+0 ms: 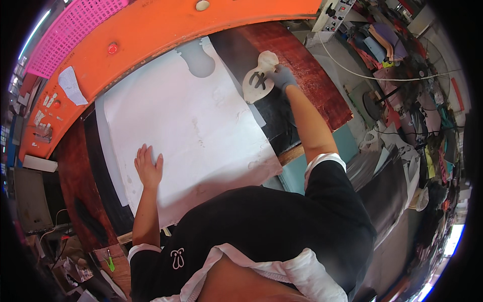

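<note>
A large white sheet (181, 126) lies over the work table in front of me, with a grey-toned, rounded cut-out shape (199, 61) at its far edge. My left hand (149, 167) rests flat on the sheet's left part, bare, fingers stretched out. To the right, my right hand (283, 77) wears a grey glove and grips the side of a pale, pear-shaped flat piece (255, 91) with a dark mark on it. That piece is over the black strip (236, 55) beside the sheet's right edge. Whether it touches the surface I cannot tell.
An orange machine beam (151, 27) with a red button (112, 48) spans the far side. On it are a pink basket (70, 35) and a paper slip (72, 86). A control box (336, 14) stands far right, its cable crossing heaped scraps (392, 95). Dark red board (317, 75) flanks the sheet.
</note>
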The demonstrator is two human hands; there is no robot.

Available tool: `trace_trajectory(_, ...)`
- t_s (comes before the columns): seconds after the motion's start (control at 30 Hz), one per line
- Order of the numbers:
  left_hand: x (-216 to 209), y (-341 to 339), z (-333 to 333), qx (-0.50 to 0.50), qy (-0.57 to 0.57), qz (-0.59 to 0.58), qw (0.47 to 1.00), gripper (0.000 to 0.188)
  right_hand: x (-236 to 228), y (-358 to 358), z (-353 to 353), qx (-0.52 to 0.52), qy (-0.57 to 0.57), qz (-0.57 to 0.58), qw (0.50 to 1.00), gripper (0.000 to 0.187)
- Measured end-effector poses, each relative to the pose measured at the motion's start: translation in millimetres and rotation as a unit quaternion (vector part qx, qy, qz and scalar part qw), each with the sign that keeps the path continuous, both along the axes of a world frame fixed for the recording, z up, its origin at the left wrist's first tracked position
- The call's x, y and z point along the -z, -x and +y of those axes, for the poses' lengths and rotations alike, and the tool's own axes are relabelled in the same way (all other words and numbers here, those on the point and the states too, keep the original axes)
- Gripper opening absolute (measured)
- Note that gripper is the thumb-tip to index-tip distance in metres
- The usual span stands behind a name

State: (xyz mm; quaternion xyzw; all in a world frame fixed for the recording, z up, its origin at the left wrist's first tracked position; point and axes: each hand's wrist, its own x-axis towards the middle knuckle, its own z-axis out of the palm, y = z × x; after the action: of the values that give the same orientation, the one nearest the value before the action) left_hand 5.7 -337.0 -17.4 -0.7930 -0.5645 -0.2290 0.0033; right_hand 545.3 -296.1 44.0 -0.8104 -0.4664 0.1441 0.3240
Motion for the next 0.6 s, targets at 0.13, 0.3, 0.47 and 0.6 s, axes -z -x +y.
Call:
trace_trajectory(0.13,-1.6,-0.6,0.8,0.003,-0.004,-0.005,1.000,0.047,18.2,50.2,-0.1,-0.026,-0.011,-0.250,0.968,0.046)
trace_trajectory(0.3,-1.3,0.4,0.9,0.007,-0.011,-0.004,1.000,0.047,30.9,34.3,-9.1,0.021,-0.038,-0.170,0.984,0.033)
trace_trajectory(0.47,-0.3,0.8,-0.1,0.015,-0.024,-0.003,1.000,0.046,16.7,2.9,-25.5,0.124,0.116,-0.172,0.970,0.031)
trace_trajectory(0.6,0.1,0.0,1.7,0.021,-0.030,-0.005,0.999,0.047,1.9,-4.1,-19.0,0.186,0.090,-0.217,0.954,0.051)
